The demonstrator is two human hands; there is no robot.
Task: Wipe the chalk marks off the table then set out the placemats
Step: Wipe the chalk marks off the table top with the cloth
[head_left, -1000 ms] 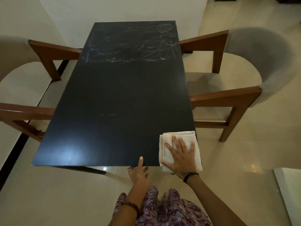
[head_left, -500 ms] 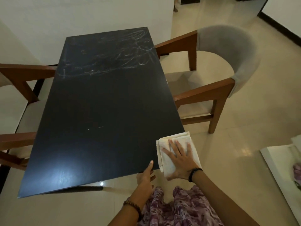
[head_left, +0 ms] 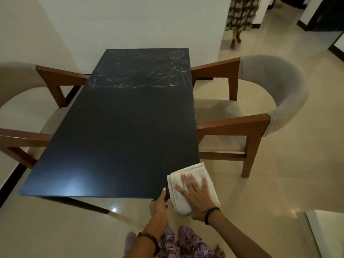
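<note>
A black rectangular table [head_left: 121, 127] stretches away from me. White chalk marks [head_left: 145, 75] cover its far end, and a short faint streak [head_left: 108, 141] lies near the middle. A folded cream cloth [head_left: 189, 174] sits on the near right corner, partly overhanging the edge. My right hand [head_left: 195, 196] presses flat on the cloth with fingers spread. My left hand [head_left: 158, 203] holds the table's near edge, thumb on top and fingers hidden underneath. No placemats are in view.
Wooden armchairs with grey backs flank the table, one on the right [head_left: 260, 108] and one on the left [head_left: 28, 108]. A white wall stands behind. A person's legs [head_left: 236, 25] show at the far right. A white object's corner [head_left: 327, 233] sits at the lower right.
The view has swung back to the left and lifted. Both hands stay at the near right corner, the right still flat on the cloth, which has turned slightly.
</note>
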